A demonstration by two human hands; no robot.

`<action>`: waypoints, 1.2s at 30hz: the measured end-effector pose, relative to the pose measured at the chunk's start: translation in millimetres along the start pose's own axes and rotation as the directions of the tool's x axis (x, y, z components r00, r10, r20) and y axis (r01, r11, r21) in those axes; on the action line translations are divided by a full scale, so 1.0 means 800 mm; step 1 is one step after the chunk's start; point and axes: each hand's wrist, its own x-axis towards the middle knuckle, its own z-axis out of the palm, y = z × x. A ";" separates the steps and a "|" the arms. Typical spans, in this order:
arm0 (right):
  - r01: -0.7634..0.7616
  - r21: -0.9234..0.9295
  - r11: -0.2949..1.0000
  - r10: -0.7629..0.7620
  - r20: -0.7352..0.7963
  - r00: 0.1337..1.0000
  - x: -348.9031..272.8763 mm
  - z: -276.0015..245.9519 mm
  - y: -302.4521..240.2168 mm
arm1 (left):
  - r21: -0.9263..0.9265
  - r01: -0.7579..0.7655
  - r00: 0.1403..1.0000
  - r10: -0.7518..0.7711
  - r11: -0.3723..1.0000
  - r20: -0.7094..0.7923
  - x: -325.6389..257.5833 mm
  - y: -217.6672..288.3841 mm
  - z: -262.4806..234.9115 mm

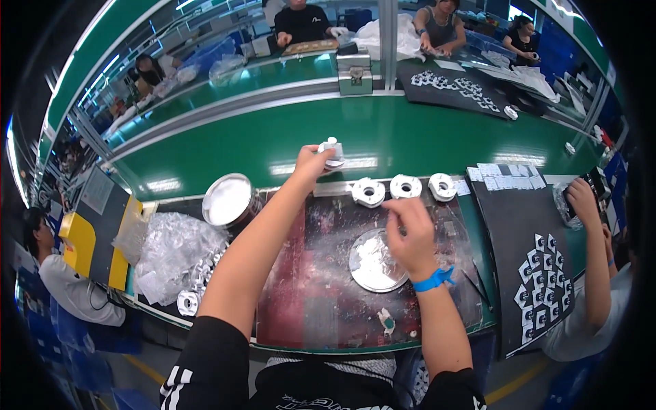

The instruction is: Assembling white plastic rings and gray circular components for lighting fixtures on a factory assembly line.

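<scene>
My left hand [313, 166] reaches over the far edge of the work board and grips a small white piece with a round knob on top [332, 152]. My right hand [412, 236], with a blue band at the wrist, hovers over the board. Its thumb and forefinger are apart, slightly blurred, with nothing visible between them. Close to its fingertips sits a white ring-shaped part [369, 193]. Two similar parts, a middle one [406, 186] and a right one [442, 187], stand in the same row. Partly under my right hand lies a round silvery disc [374, 263].
The stained dark-red board [307, 294] carries a small green-and-white scrap [387, 321] and a thin dark tool [482, 283]. Left are a tin of white material [229, 199] and a plastic bag [174, 253]. Right, a black sheet [509, 232] bears several small parts, beside a co-worker's arm [596, 246].
</scene>
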 end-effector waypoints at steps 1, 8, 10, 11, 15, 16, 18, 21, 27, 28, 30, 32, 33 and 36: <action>0.013 -0.006 1.000 -0.013 0.004 1.000 -0.003 -0.006 0.001 | 0.074 -0.019 1.000 0.020 0.997 -0.011 0.013 0.004 0.018; 0.083 0.044 0.996 -0.082 -0.022 0.996 -0.002 -0.003 0.002 | 0.658 -0.004 0.985 0.117 0.753 -0.129 0.077 -0.020 -0.021; 0.080 0.002 0.997 -0.080 -0.049 0.996 -0.004 -0.007 0.010 | 0.787 0.095 0.970 0.121 0.610 -0.210 0.075 -0.013 -0.014; 0.077 -0.002 0.997 -0.077 -0.051 0.996 -0.004 -0.009 0.011 | 0.795 0.164 0.971 0.047 0.585 -0.235 0.075 -0.004 -0.013; -0.069 0.028 0.997 0.072 -0.144 0.987 -0.009 -0.017 0.021 | 0.858 -0.360 0.754 0.656 0.367 0.036 0.000 0.020 0.045; -0.082 0.061 0.995 0.092 -0.187 0.978 -0.006 -0.016 0.022 | 0.773 -0.507 0.783 0.578 0.380 0.229 -0.014 0.031 0.051; -0.145 0.137 0.980 0.174 -0.233 0.957 0.001 -0.020 0.018 | 0.525 -0.777 0.630 0.445 0.348 0.637 -0.047 0.039 0.065; -0.249 0.199 0.948 0.298 -0.282 0.912 0.001 -0.029 0.028 | 0.406 -0.724 0.525 0.064 0.558 0.848 -0.095 0.064 0.092; -0.220 0.186 0.958 0.269 -0.309 0.912 -0.004 -0.017 0.046 | 0.559 -0.616 0.784 0.362 0.555 0.505 -0.145 0.051 0.068; -0.206 0.161 0.965 0.249 -0.324 0.913 -0.005 -0.015 0.049 | 0.451 -0.469 0.871 0.311 0.759 0.381 -0.169 0.066 0.070; -0.224 0.217 0.950 0.288 -0.337 0.896 -0.005 -0.020 0.048 | 0.033 -0.170 0.974 0.162 0.985 0.161 -0.193 0.060 0.062; -0.228 0.194 0.954 0.285 -0.358 0.889 -0.006 -0.030 0.048 | -0.331 0.063 0.962 0.031 0.942 0.270 -0.221 0.054 0.046; -0.208 0.164 0.964 0.257 -0.382 0.888 -0.004 -0.036 0.044 | -0.467 0.185 0.930 0.000 0.865 0.367 -0.233 0.050 0.038; -0.259 0.138 0.956 0.292 -0.346 0.892 -0.014 -0.059 0.030 | -0.471 0.139 0.927 0.053 0.871 0.372 -0.261 0.027 0.016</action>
